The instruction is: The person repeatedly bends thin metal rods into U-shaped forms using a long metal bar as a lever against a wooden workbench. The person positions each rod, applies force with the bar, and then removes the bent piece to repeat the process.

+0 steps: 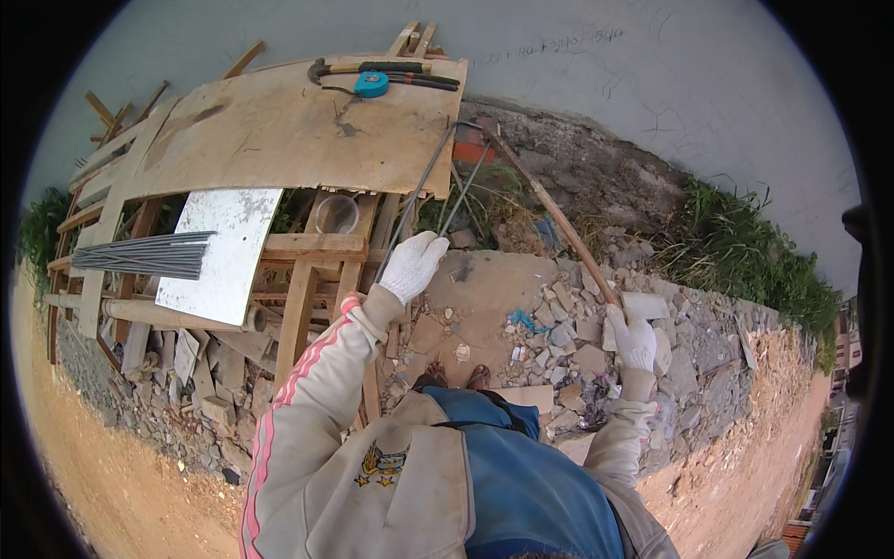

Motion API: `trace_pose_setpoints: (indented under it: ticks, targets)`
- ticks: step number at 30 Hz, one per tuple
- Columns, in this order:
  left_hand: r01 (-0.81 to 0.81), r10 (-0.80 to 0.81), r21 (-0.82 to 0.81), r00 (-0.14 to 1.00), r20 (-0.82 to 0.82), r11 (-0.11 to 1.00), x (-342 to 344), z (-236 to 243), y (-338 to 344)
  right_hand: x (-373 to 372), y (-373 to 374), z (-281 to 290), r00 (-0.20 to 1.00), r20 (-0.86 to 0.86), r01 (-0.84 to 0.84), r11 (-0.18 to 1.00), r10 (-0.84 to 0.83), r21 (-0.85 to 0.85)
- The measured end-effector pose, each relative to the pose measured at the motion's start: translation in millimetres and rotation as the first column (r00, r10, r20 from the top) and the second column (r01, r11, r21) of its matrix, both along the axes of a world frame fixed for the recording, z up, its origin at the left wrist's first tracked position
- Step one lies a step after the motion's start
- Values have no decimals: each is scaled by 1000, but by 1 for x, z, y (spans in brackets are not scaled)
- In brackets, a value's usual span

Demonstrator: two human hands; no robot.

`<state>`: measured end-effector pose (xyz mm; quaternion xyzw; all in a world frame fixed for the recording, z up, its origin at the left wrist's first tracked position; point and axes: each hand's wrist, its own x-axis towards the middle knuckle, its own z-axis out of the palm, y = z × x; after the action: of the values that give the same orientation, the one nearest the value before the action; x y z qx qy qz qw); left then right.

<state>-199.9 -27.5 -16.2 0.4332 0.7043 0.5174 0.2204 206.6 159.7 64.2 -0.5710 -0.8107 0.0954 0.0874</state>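
Observation:
My left hand [413, 267], in a white glove, is closed on a thin dark steel rod [430, 172] beside the workbench's right edge. That rod runs up to a bend near the bench's corner, and a second straight length [466, 196] slants back down towards my left hand; whether both are one piece I cannot tell. My right hand [633, 343], also gloved, grips the near end of a long rusty metal bar [556, 214]. The bar's far end meets the bent rod at the bench corner. A red block [472, 149] sits just below that spot.
On the plywood bench top [279, 130] lie a hammer [368, 67], a blue tape measure [371, 85] and dark-handled pincers [424, 81]. A bundle of cut rods [149, 253] rests at left near a white board [219, 252]. Rubble [582, 326] surrounds my feet; a grey wall [596, 74] stands behind.

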Motion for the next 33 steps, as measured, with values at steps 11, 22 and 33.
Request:
trace_pose_setpoints:
  ticks: [11, 22, 33]
  targets:
    - [-232, 178, -190, 948, -263, 954, 41, 14, 22, -3, 51, -26, 998, 20, -55, 985, 53, 162]
    - [-280, 208, 164, 912, 354, 946, 57, 87, 8, -80, 27, -45, 675, -738, -302, 911, -4, -282]
    - [-322, -255, 609, 695, 672, 724, 66, 96, 19, -203, -74, 1, 269, -916, -777, 495, -297, -389]
